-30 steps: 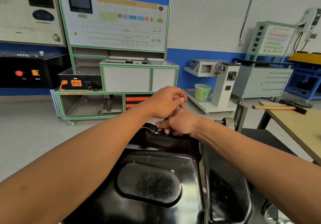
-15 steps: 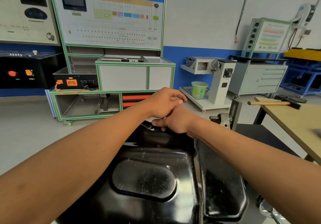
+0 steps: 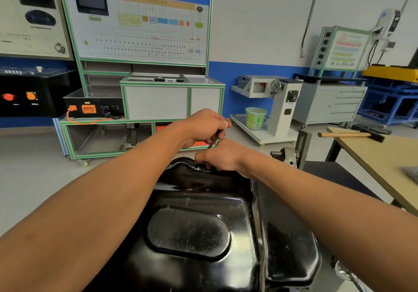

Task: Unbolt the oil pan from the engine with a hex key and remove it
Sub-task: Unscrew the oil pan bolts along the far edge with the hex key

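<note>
Across the lower frame, close under the camera: glossy black oil pan point(image 3: 203, 235), scratched, stamped with a large oval panel. At its far rim, left hand point(image 3: 203, 126) clenched round the upper end of a slim dark hex key point(image 3: 213, 140), right hand point(image 3: 226, 158) curled about the lower end.
</note>
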A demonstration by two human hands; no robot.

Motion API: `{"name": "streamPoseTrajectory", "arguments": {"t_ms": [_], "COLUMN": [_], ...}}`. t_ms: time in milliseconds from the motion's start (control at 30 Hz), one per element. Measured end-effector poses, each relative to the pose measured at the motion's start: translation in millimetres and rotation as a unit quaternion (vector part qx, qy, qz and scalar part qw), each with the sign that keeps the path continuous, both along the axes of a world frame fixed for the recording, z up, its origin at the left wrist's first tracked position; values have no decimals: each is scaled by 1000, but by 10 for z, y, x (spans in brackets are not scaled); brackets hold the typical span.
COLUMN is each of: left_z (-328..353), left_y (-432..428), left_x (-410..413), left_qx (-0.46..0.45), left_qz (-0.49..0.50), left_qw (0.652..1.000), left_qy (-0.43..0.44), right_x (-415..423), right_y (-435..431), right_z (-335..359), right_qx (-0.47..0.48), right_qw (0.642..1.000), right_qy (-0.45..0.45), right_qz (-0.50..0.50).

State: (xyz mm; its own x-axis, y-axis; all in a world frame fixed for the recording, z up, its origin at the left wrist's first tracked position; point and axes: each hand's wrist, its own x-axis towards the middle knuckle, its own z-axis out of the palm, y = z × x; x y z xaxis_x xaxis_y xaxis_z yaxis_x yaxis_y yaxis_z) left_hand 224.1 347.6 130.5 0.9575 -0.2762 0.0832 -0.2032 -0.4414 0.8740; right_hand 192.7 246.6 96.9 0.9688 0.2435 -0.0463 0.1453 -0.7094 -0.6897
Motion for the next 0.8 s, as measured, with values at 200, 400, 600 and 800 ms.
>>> {"name": "streamPoseTrajectory", "arguments": {"t_ms": [200,400,600,800], "left_z": [-11,85,150,207], "left_y": [-80,486,788,909], "left_x": [19,107,-15,-139], "left_qx": [-1,-58,211,225], "left_qz": [76,167,128,104], "left_qw": [997,984,968,960], "left_qy": [-28,23,46,131], "right_x": [63,100,285,299], "right_y": [45,291,485,686], "right_z": [3,270,466,516], "right_qx": [-40,-235,-411,-526], "right_qw": [997,961,884,806], "right_qy": [-57,-32,71,48], "right_qz": [35,144,212,269]}}
